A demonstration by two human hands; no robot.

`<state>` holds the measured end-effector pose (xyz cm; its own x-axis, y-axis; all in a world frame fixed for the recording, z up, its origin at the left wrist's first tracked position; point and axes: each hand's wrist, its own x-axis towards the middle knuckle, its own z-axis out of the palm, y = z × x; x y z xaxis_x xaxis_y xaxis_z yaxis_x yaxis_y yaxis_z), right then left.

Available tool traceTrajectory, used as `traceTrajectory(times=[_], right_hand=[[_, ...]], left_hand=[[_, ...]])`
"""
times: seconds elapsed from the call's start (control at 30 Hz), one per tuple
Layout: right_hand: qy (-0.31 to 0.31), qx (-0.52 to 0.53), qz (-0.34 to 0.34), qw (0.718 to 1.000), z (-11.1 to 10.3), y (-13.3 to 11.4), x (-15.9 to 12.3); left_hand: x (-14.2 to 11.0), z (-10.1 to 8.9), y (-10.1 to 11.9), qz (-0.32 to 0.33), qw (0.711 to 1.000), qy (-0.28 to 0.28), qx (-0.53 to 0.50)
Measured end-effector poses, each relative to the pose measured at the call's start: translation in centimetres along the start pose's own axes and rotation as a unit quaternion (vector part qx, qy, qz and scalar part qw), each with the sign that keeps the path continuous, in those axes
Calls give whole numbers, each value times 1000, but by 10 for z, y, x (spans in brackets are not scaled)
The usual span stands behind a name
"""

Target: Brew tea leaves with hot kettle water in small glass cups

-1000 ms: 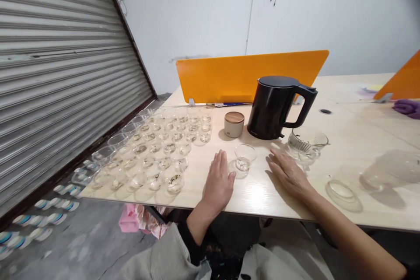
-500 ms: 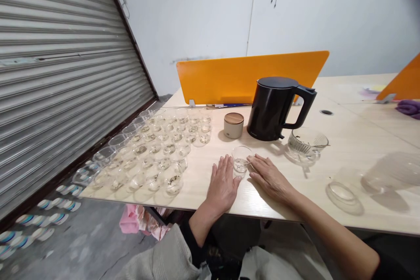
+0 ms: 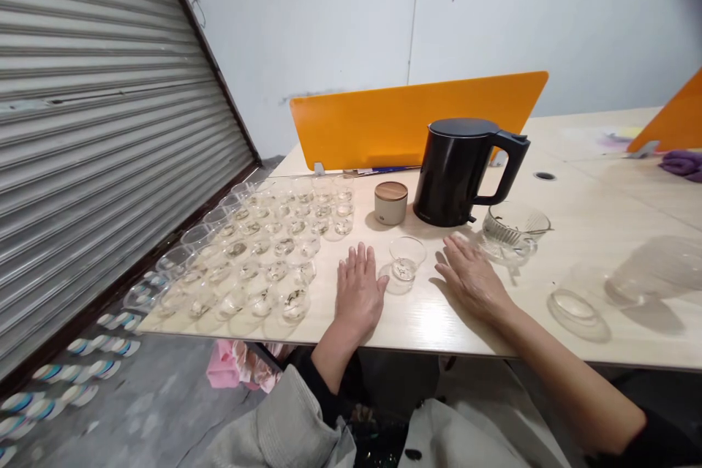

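Observation:
A small clear cup (image 3: 404, 268) with dark bits at its bottom stands on the table between my two hands. Flat on the tabletop to its left lies my left hand (image 3: 359, 292), fingers stretched forward and nothing held. My right hand (image 3: 474, 278) rests palm down to the cup's right, its fingers extended and apart from the cup. Beyond my right hand is a ribbed glass bowl (image 3: 510, 230) holding thin dark strands. A black electric kettle (image 3: 447, 179) stands behind the cup, beside a pale jar with a wooden lid (image 3: 390, 205).
Rows of clear cups (image 3: 257, 256) with dark bits crowd the table's left side. An orange divider (image 3: 362, 131) stands at the back. To the right are an upside-down clear cup (image 3: 573, 305) and a clear plastic stack lying sideways (image 3: 658, 278). Lidded tubs (image 3: 77, 369) stand on the floor.
Both hands first closed in around the small cup, then spread apart again. The cup shifted slightly while they were near it. The view has tilted a little downward.

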<state>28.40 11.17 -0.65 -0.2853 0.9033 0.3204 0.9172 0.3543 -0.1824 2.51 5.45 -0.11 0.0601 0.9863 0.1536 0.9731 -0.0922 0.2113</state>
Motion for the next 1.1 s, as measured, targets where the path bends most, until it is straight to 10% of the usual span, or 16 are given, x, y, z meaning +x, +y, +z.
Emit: traceTrajectory(times=[0.3, 1.1], right_hand=[[-100, -66, 3, 993, 3, -11, -4], [-122, -70, -12, 990, 2, -14, -5]], left_hand=[[0, 3, 1, 55, 997, -40, 28], [1, -1, 2, 50, 997, -56, 4]])
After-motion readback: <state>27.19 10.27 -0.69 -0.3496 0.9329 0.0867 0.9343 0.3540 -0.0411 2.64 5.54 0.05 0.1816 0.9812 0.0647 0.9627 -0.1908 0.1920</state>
